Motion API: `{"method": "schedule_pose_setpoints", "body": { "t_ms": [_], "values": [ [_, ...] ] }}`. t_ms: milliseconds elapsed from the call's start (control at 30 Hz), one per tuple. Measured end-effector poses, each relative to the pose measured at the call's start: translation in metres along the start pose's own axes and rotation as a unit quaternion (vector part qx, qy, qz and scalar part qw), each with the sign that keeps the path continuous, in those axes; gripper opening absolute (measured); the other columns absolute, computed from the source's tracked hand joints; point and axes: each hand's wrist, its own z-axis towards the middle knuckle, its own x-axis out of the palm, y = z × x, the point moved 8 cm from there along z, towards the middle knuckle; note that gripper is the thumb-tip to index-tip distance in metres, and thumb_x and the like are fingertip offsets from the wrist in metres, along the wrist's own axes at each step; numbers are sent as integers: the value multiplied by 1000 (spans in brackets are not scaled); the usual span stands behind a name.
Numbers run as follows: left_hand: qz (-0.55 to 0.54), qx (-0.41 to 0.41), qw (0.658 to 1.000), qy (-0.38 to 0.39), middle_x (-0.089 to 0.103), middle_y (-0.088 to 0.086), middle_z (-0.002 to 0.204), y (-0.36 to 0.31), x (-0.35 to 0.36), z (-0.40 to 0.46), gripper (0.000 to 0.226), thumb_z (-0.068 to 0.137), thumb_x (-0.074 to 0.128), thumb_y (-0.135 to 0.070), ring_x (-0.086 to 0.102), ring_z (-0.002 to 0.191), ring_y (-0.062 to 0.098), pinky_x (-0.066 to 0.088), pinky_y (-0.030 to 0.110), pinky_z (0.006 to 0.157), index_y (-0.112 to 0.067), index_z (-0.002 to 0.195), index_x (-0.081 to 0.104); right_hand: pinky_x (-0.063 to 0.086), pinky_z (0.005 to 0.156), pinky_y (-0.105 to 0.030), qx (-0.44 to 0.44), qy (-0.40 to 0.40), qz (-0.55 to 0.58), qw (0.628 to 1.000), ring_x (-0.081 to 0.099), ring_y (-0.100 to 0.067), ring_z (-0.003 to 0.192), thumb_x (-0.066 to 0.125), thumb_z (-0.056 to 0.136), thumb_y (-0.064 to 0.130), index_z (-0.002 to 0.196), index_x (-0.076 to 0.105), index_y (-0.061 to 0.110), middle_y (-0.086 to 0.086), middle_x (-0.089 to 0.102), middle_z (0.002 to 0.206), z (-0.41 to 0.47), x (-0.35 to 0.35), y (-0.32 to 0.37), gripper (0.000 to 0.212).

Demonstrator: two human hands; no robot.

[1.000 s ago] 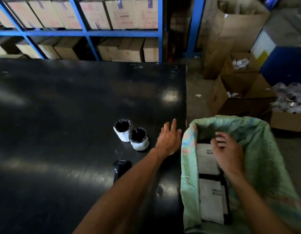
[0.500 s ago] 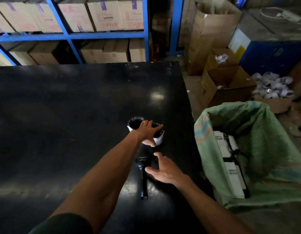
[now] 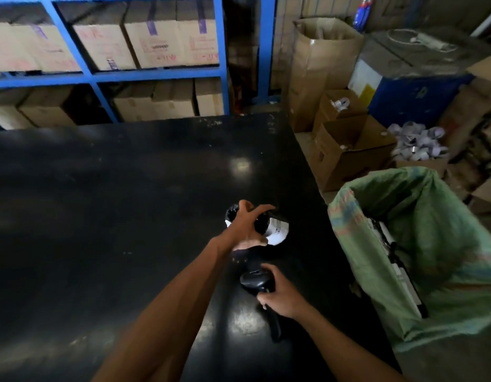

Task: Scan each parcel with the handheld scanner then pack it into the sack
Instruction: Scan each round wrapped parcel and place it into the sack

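Two small round parcels, black with white labels, are on the black table (image 3: 128, 202). My left hand (image 3: 245, 230) grips the nearer parcel (image 3: 277, 231) from above and tips it so its label faces right. The other parcel (image 3: 231, 213) stands just behind my hand, mostly hidden. My right hand (image 3: 281, 296) is closed around the handle of the black handheld scanner (image 3: 254, 279), whose head points toward the parcels. The green woven sack (image 3: 420, 216) stands open beside the table's right edge, with flat white parcels (image 3: 404, 274) inside.
Blue shelving (image 3: 156, 75) with cardboard boxes runs behind the table. Open cartons (image 3: 346, 153) and a heap of small white parcels (image 3: 418, 144) sit on the floor to the right, beyond the sack. A blue bin (image 3: 415, 100) stands further back.
My right hand came out of the sack, crossed to the table and closed on the scanner. My left hand reached the parcels and tipped the nearer one over.
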Motion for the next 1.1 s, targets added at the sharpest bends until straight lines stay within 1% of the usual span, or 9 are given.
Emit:
{"method": "schedule_pose_setpoints", "body": {
  "t_ms": [100, 233, 367, 467, 567, 633, 700, 833, 1100],
  "values": [
    [-66, -19, 997, -40, 29, 4, 126, 17, -31, -19, 78, 69, 81, -9, 47, 113, 22, 44, 21, 96, -37, 135, 51, 59, 68, -51, -31, -27, 96, 995, 69, -24, 66, 65, 80, -2, 137, 49, 26, -15, 73, 92, 5, -22, 3, 66],
    [-138, -67, 984, -95, 36, 1, 129, 41, -65, -47, 74, 70, 85, -14, 56, 110, 15, 50, 27, 99, -39, 132, 53, 49, 49, -31, -56, -73, 179, 979, 60, -22, 56, 55, 86, -8, 135, 48, 28, -17, 71, 86, -3, -53, 33, 61],
    [-145, -89, 977, -125, 47, -3, 125, 49, -84, -69, 72, 68, 80, -16, 58, 110, 11, 55, 36, 97, -48, 128, 54, 52, 52, -36, -143, -84, 217, 962, 55, -27, 56, 52, 88, -10, 130, 49, 41, -20, 68, 93, -20, -71, 76, 66],
    [-73, -102, 988, -87, 48, -6, 123, 48, -94, -80, 72, 64, 77, -23, 57, 112, 16, 55, 34, 95, -55, 124, 53, 46, 45, -34, -217, -62, 167, 960, 56, -28, 51, 64, 89, 4, 125, 53, 43, -21, 67, 98, -38, -74, 108, 54],
    [8, -107, 994, -7, 49, -7, 124, 46, -97, -90, 74, 63, 75, -25, 58, 109, 14, 57, 33, 90, -55, 126, 51, 53, 57, -27, -277, -78, 23, 957, 66, -10, 61, 76, 88, 25, 123, 56, 43, 4, 72, 91, -55, -78, 132, 44],
    [43, -108, 993, 26, 50, -9, 123, 46, -99, -97, 74, 65, 76, -20, 58, 108, 12, 56, 32, 87, -52, 128, 52, 52, 79, -14, -311, -86, -53, 945, 69, 3, 90, 77, 86, 34, 122, 57, 42, 18, 71, 107, -64, -75, 142, 42],
    [56, -107, 991, 48, 55, -15, 118, 45, -99, -103, 68, 65, 74, -15, 60, 103, 8, 57, 32, 85, -50, 121, 57, 48, 91, -11, -337, -79, -85, 934, 65, 6, 107, 77, 86, 36, 123, 57, 38, 25, 66, 118, -70, -69, 147, 42],
    [62, -102, 991, 60, 64, -17, 113, 48, -96, -111, 67, 60, 73, -15, 64, 101, 7, 59, 39, 87, -48, 117, 60, 49, 89, -10, -367, -75, -92, 923, 65, 5, 107, 78, 86, 30, 122, 56, 33, 28, 65, 118, -77, -61, 146, 43],
    [65, -114, 990, 58, 63, -15, 113, 53, -94, -118, 70, 62, 75, -17, 63, 101, 9, 58, 36, 86, -43, 124, 57, 48, 89, -9, -361, -75, -75, 927, 65, 7, 106, 79, 84, 30, 123, 58, 33, 30, 65, 115, -82, -57, 145, 45]
  ]
}}
